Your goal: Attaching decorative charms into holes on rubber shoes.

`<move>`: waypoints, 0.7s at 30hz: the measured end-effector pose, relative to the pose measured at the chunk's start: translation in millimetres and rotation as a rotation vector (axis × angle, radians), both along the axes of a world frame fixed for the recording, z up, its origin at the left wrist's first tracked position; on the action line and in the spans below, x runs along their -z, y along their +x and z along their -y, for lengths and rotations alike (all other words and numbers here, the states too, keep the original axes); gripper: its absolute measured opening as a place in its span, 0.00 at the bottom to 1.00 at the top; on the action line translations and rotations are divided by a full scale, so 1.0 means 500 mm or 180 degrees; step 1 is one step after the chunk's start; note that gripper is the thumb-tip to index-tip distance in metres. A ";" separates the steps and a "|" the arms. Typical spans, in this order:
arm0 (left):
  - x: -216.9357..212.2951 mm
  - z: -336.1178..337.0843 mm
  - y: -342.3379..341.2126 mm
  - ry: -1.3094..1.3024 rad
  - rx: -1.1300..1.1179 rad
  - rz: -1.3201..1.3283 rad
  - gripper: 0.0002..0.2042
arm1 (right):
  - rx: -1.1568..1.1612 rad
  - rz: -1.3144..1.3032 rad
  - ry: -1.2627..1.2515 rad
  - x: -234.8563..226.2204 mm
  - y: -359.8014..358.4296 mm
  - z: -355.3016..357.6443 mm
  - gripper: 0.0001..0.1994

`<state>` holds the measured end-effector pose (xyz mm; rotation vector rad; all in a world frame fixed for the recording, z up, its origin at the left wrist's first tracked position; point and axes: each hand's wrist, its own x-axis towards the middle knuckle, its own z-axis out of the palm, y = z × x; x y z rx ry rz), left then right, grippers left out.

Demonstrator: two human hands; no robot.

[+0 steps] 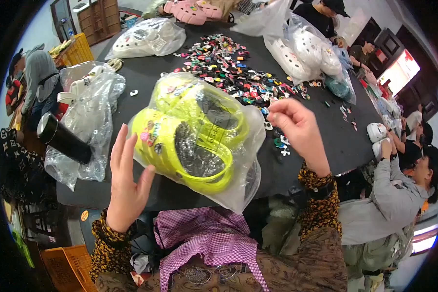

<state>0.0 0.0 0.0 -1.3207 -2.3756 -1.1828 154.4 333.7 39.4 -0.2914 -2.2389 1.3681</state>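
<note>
Evidently, a broad dark worktop is carrying several pairs at different stages; across its far middle, a wide heap of charms is lying loose, so plenty of pieces are remaining off any shoe. Closer in, a clear bag is sitting near the front edge, just in front of the heap; inside it, a pair of lime-green shoes is resting, with charms showing on the uppers; judging by that, decorating and bagging are both looking largely done for this pair; whether the set of charms is complete, or whether the bag is properly closed, I cannot tell.

Farther off, a bag of white shoes at the far left and another bagged white pair at the far right are lying wrapped too; pink shoes beyond the far edge are showing outside any bag, so wrapping is seemingly remaining there. Beside the lime-green pair, the left hand is hovering open with fingers spread, its thumb very near the plastic; on the other side, the right hand is hovering with fingers curled and fingertips close together; whether they are pinching something tiny, I cannot tell. Smallest of all, a few stray charms are lying just beside that hand.
</note>
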 end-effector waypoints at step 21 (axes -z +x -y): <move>0.006 -0.052 0.012 -0.0528 0.0336 -0.0428 0.37 | -0.1003 -0.0623 0.2299 0.034 -0.084 0.087 0.20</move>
